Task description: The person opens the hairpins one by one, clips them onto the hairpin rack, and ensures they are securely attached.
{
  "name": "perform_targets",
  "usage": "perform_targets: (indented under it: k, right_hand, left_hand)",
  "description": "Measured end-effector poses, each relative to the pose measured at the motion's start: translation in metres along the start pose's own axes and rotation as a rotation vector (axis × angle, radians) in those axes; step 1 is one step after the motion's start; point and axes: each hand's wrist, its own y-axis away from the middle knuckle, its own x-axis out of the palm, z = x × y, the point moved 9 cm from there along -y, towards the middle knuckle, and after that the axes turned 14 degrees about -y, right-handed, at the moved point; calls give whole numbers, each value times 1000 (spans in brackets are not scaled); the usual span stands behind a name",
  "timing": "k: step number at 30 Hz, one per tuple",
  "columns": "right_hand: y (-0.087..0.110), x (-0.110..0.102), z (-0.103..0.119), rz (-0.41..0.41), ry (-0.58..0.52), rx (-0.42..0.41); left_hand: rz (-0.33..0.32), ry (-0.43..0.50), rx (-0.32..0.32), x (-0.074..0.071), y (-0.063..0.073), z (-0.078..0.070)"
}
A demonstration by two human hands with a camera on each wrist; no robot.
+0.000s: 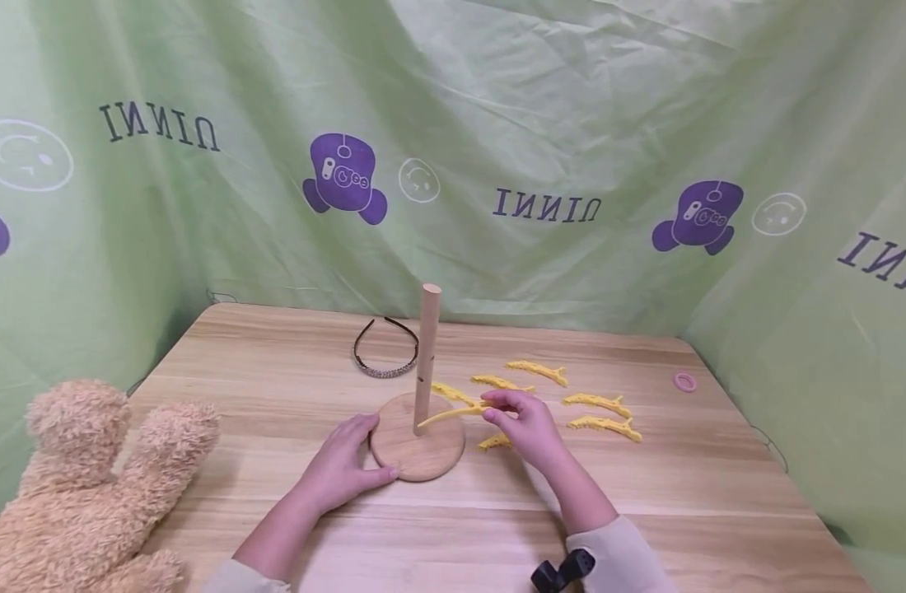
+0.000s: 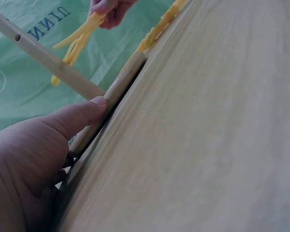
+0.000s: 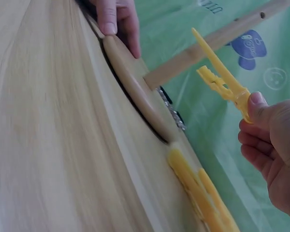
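A wooden stand has a round base (image 1: 419, 459) and an upright post (image 1: 427, 354) with small holes in it. My left hand (image 1: 339, 468) holds the base by its left rim, its thumb (image 2: 82, 116) on the edge. Between thumb and fingers, my right hand (image 1: 529, 430) pinches a yellow alligator hair clip (image 3: 232, 87) by its end. The clip's two arms stand apart and point toward the post; in the right wrist view the clip is above the table, close to the post. Whether it touches the post I cannot tell.
Several more yellow hair clips (image 1: 538, 371) lie on the wooden table (image 1: 275, 362) right of the stand, some partly behind my right hand. A dark headband (image 1: 385, 372) lies behind the stand, a pink ring (image 1: 685, 382) at far right. A plush toy (image 1: 90, 494) sits at left.
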Motion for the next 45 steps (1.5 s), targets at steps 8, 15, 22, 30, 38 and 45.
perform_targets:
  k: [8, 15, 22, 30, 38, 45]
  right_hand:
    - [-7, 29, -4, 69, -36, -27]
    - [-8, 35, -1, 94, -22, -65]
    - [-6, 38, 1, 141, -29, -49]
    - [-5, 39, -1, 163, -42, -24]
    - [-1, 39, -7, 209, -45, 24]
    - [5, 22, -10, 180, -27, 61]
  left_hand:
    - [6, 7, 0, 2, 0, -2]
    - [10, -1, -2, 3, 0, -3]
    - [4, 0, -4, 2, -1, -2]
    - [5, -1, -9, 0, -1, -2]
    - [11, -3, -10, 1, -1, -1]
    - [11, -6, -13, 1, -1, 0]
